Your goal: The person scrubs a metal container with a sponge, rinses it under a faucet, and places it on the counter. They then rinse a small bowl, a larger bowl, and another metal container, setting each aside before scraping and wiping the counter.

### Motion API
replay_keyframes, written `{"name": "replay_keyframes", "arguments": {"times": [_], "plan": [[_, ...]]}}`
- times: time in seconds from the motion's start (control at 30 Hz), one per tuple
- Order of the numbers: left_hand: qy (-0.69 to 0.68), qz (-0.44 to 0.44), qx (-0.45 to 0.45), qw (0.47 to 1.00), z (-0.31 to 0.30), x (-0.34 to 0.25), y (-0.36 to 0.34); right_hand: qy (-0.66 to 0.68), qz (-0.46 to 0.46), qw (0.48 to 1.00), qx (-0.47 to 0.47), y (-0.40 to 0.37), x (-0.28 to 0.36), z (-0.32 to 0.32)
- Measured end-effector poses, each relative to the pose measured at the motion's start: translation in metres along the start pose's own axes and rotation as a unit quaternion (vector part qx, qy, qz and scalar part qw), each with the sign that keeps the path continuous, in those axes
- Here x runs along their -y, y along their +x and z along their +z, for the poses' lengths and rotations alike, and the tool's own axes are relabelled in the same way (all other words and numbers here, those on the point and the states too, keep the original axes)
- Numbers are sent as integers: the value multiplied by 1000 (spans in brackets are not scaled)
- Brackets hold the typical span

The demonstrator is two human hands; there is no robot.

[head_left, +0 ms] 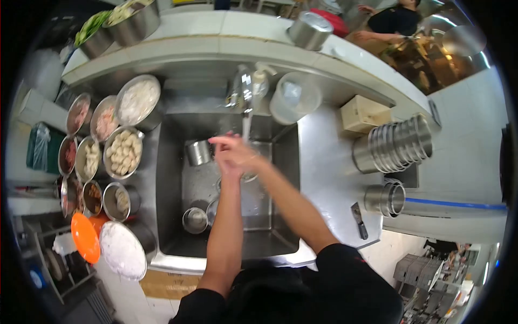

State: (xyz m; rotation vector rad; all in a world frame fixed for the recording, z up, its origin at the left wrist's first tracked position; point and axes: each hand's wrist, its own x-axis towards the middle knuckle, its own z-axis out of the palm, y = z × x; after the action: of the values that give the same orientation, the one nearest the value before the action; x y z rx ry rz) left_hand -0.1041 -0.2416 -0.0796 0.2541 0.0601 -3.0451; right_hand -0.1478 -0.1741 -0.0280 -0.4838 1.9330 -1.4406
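Observation:
Over the steel sink (175, 216), my left hand (226, 162) and my right hand (240, 151) touch and overlap beside the stream from the faucet (246, 89). Motion smears the fingers, and whether anything lies between the palms cannot be made out. Just left of the hands, a steel cup (199, 153) lies in the sink. Farther down in the basin sits a small round steel bowl (195, 220). Other round metal items are partly hidden under my forearms.
Steel bowls of food (124, 153) crowd the left counter beside an orange lid (85, 237). Behind the sink are a pump bottle (259, 83) and plastic tub (294, 100). Stacked steel pots (396, 144) and a black-handled tool (359, 221) lie right. A person (394, 21) stands beyond the ledge.

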Motion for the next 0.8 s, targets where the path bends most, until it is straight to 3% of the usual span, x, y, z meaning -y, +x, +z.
{"name": "replay_keyframes", "arguments": {"times": [0.03,0.07,0.1,0.13,0.17,0.2,0.23,0.27,0.33,0.4,0.43,0.47,0.53,0.6,0.63,0.7,0.73,0.8], "plan": [[45,-39,123,991,-8,-12,2,79,-38,987,136,-8,11,-19],[41,-38,-40,998,19,-7,0,-48,-122,989,68,-2,15,-36],[-19,-84,87,992,-2,-6,12,22,-60,998,-19,1,17,-29],[-168,-131,257,943,-8,1,25,87,3,990,-108,6,21,-23],[32,-51,22,998,0,4,25,93,1,991,-95,7,35,-23],[37,-43,19,998,15,3,16,-200,-112,973,-25,5,52,-26],[16,-29,-8,999,35,5,4,-475,-218,851,43,8,62,-35],[-9,-17,-34,999,45,7,-1,-493,-229,836,69,31,50,-51],[39,-1,-49,998,33,12,5,-464,-72,881,57,45,92,-64],[300,-158,-98,936,42,8,12,-500,-135,847,125,67,93,-92],[432,-173,-92,880,48,6,12,-482,-107,870,2,72,87,-109],[433,-173,-93,880,55,2,12,-458,-75,878,-116,74,74,-126],[664,-122,-26,738,59,-3,8,-504,-6,864,-20,16,164,-142],[686,-107,-46,718,61,-13,-2,-494,208,843,-33,19,160,-181],[710,-86,-63,696,62,-16,-4,-495,211,842,-35,25,146,-197],[697,-83,-70,709,50,-15,-10,-542,273,795,24,44,84,-223],[684,-79,-79,721,46,-14,-12,-545,271,793,23,53,35,-236],[664,-83,-89,738,45,-7,-18,-576,27,806,-132,69,-50,-252]]}}
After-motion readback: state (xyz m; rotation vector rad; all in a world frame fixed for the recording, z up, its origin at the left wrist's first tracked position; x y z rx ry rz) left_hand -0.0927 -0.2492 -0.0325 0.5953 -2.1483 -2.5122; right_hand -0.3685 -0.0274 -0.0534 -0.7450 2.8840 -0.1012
